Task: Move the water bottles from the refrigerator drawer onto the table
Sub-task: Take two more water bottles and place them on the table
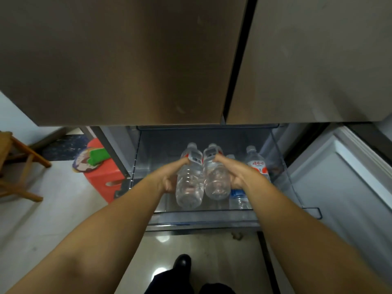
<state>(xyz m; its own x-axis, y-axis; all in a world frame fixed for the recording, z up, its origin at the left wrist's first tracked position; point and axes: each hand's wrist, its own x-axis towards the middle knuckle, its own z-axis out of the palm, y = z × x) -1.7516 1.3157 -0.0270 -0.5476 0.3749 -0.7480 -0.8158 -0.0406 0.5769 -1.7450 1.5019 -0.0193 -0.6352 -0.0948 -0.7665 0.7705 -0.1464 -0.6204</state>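
Observation:
The clear refrigerator drawer (203, 218) is pulled out below the closed upper doors. My left hand (169, 175) grips a clear water bottle (189, 183) with a red and white label, held above the drawer. My right hand (235, 172) grips a second, similar bottle (216, 179) right beside the first, the two touching. Another bottle (257, 164) with a red label lies in the drawer at the right. A further bottle with a blue label (239, 198) lies partly hidden under my right wrist.
An open lower fridge door (343, 177) stands at the right. A red plastic stool (101, 179) with a fan and a green item on it sits left of the drawer. A wooden chair (14, 166) is at the far left. My dark shoe (182, 264) rests on the glossy floor.

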